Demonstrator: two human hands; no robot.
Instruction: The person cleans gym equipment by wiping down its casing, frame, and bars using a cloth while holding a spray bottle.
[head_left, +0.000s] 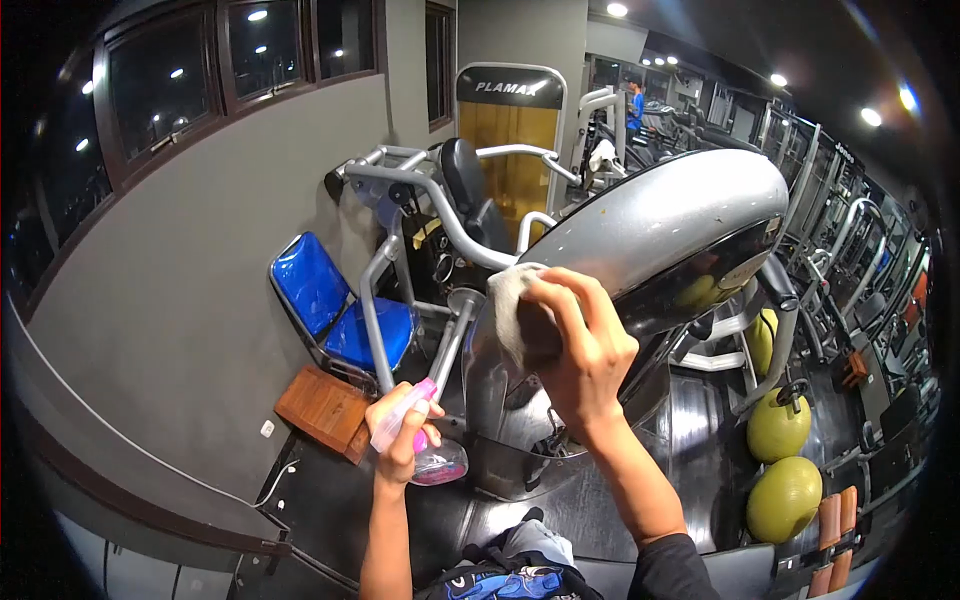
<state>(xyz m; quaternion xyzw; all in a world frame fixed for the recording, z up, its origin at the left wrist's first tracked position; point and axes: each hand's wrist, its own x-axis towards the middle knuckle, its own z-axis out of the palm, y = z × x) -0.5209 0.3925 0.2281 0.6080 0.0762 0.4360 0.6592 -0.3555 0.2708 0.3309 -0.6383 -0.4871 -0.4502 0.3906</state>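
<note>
A pale grey cloth (508, 312) is bunched under the fingers of my right hand (588, 350), which presses it against the near end of a large machine with a silver, rounded cover (680, 205). My left hand (402, 425) is lower and to the left, wrapped round a spray bottle (438, 463) with a pink and clear top. The bottle is tilted, and its clear body shows below the fingers. The machine's dark, glossy side panel (690, 285) carries reflections.
Left of the machine are a blue chair (345, 305), a wooden box (325, 410) and a grey wall with windows. A weight machine (510, 90) marked PLAMAX stands behind. Yellow-green exercise balls (785, 498) lie on the right. Far off is a person in blue (635, 105).
</note>
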